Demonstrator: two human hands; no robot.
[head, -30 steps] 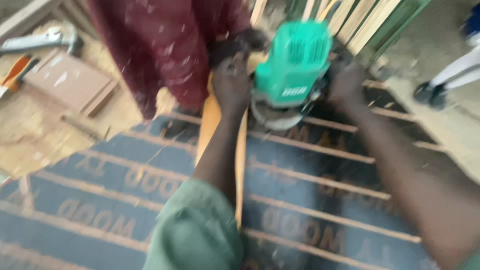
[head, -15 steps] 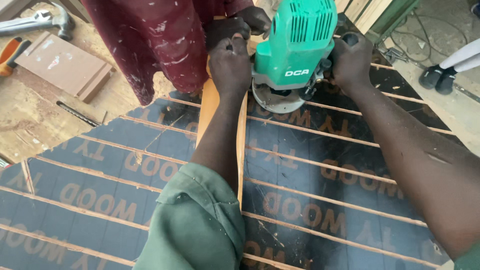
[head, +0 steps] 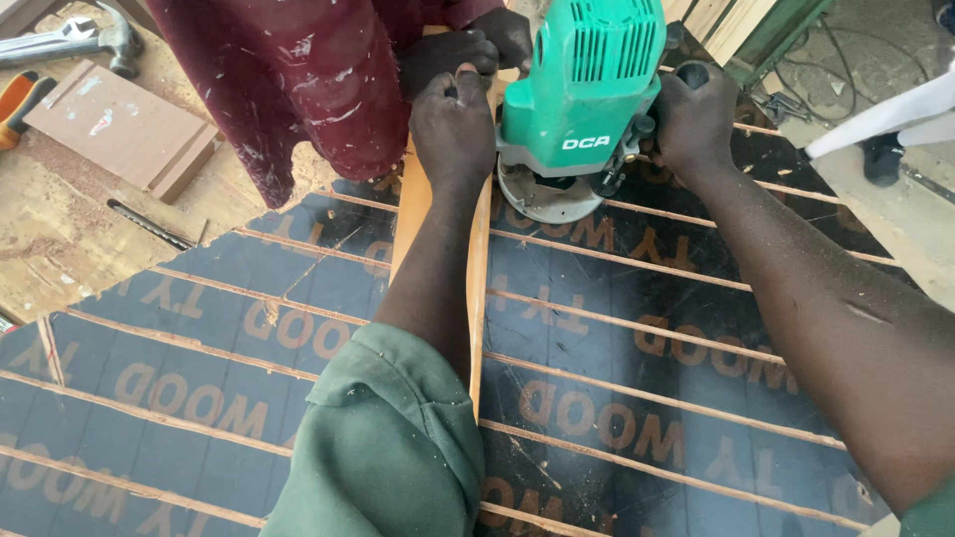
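Note:
A green electric router point(head: 582, 99) stands upright on a dark film-faced plywood sheet point(head: 647, 398) cut with parallel pale grooves. My left hand point(head: 455, 124) grips its left handle and my right hand point(head: 693, 119) grips its right handle. A narrow orange wooden strip point(head: 477, 288) lies along the sheet as a straight edge, just left of the router base and under my left forearm. A co-worker in a dark red, paint-flecked garment stands at the far edge, one hand point(head: 468, 48) pressed on the strip's far end.
On the sawdust-covered bench at the left lie a hammer point(head: 70, 40), an orange-handled tool point(head: 22, 104), a flat brown board offcut point(head: 124, 129) and a thin dark rod point(head: 149, 224). Cables and another person's shoe point(head: 880, 159) are at the upper right.
The view has come closer and turned sharp after blur. The router sits higher in the frame, with both my hands still on its handles.

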